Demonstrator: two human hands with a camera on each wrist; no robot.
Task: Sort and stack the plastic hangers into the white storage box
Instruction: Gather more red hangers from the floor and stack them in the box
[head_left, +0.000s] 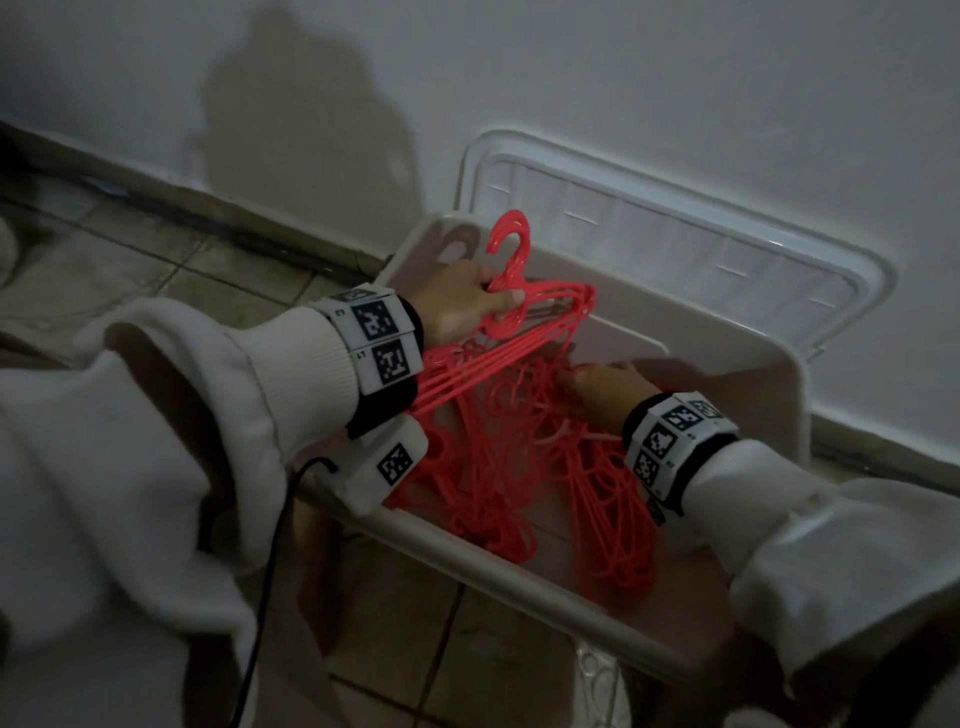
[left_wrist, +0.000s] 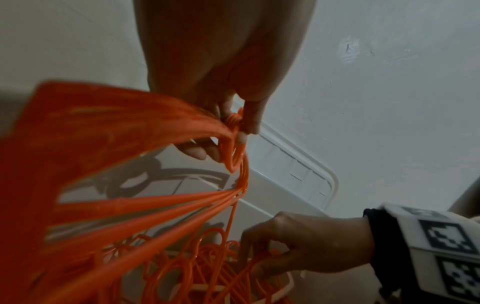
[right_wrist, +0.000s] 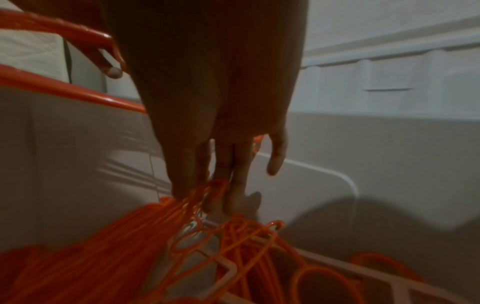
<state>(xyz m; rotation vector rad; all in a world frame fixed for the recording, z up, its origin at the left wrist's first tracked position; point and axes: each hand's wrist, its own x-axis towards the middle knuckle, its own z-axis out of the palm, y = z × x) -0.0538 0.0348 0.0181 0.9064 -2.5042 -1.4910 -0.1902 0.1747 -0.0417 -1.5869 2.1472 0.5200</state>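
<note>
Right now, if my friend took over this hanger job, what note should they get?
Left hand: grips a bunch of red hangers by the necks, lifted over the white storage box.
Right hand: down in the box, fingers in the loose hanger pile; its grip is unclear.
Done: one bunch gathered.
Left: gather the tangled pile and stack it all neatly. The lid leans on the wall.

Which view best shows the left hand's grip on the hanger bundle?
The head view: the left hand grips the bundle by its necks, hooks sticking up above the box. The left wrist view shows only fingertips pinching the blurred necks. The right wrist view catches only two red bars at its left edge.
</note>
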